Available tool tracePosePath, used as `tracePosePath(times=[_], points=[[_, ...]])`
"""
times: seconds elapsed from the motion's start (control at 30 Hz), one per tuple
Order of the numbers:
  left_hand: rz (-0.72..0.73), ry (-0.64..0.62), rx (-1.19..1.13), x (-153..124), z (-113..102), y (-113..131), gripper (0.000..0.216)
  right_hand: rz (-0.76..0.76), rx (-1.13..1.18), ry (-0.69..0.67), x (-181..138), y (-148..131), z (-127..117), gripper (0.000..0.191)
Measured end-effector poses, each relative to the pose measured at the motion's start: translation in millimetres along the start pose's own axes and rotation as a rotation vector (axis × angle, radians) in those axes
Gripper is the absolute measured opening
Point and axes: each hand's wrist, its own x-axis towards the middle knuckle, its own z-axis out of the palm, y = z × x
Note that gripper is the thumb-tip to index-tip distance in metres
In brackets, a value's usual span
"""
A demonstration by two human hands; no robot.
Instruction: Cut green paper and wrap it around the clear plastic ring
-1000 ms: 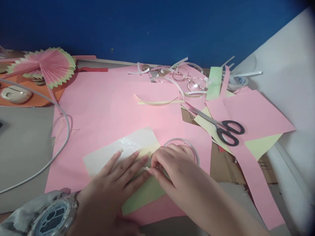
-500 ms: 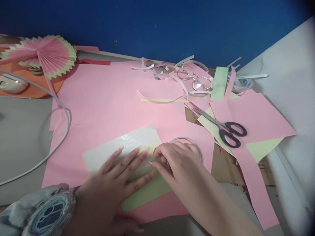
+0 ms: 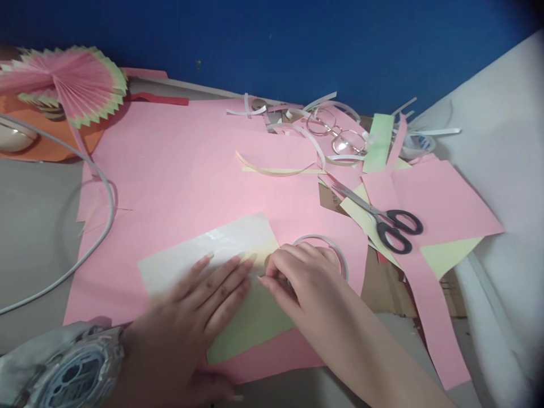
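Left of the scissors point(image 3: 395, 226), the left hand point(image 3: 195, 306) lies flat across white paper point(image 3: 212, 238) and green paper point(image 3: 250, 323), fingers mostly together. Nearer the scissors, the right hand point(image 3: 310, 277) partly covers a pale ring point(image 3: 343, 258), fingers curled; whether they pinch anything I cannot tell.

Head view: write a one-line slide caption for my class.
Left hand flat on white and green paper, right hand close by; pink sheet beneath, black-handled scissors to the right.
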Motion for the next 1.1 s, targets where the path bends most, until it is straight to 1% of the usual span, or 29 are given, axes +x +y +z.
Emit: tracePosePath(times=[0.17, 0.37, 0.5, 0.67, 0.83, 0.97, 1.1], points=[[-0.002, 0.053, 0.006, -3.5, 1.4, 1.7, 0.083, -0.003, 0.006, -0.005, 0.5, 0.1, 0.2, 0.015], [0.013, 0.03, -0.003, -2.6, -0.6, 0.4, 0.076, 0.011, 0.025, -0.038, 0.1, -1.0, -2.9, 0.016], [0.007, 0.055, -0.022, -2.6, -0.1, 1.0, 0.067, 0.013, 0.03, -0.037, 0.0, -2.1, -4.0, 0.016], [-0.006, 0.04, -0.012, -3.2, 0.7, 1.3, 0.072, 0.015, 0.022, -0.038, 1.0, -1.4, -3.8, 0.016], [-0.019, 0.056, -0.017, -3.7, 0.1, 1.7, 0.07, 0.004, 0.026, -0.017, 1.1, -1.0, -3.2, 0.016], [-0.01, 0.02, -0.003, -1.5, -1.1, 0.8, 0.074, 0.011, 0.021, -0.017, 2.0, -1.1, -1.8, 0.015], [0.0, 0.03, 0.001, -2.7, 0.0, -0.2, 0.072, 0.012, 0.03, -0.013, 2.5, -1.5, -0.8, 0.013]])
